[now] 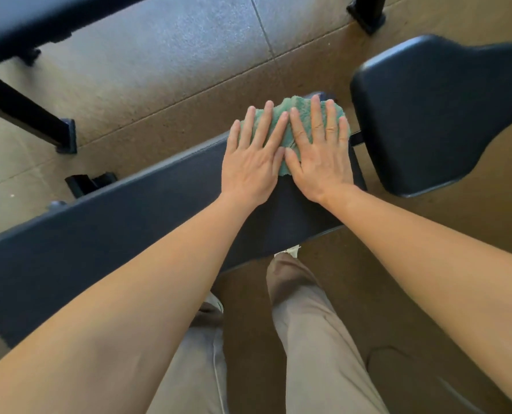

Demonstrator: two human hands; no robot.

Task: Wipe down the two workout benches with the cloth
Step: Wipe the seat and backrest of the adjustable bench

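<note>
Tan trousers (317,339) are standing against the near bench (114,222), with both forearms reaching across its long pad. The left hand (250,165) and right hand (320,162) are lying side by side, fingers straight and spread, pressing the green cloth (296,104) flat at the pad's right end, curling round nothing. The wide pad (428,115) just beside it is probably this bench's seat. A second bench (25,22) is showing upper left.
</note>
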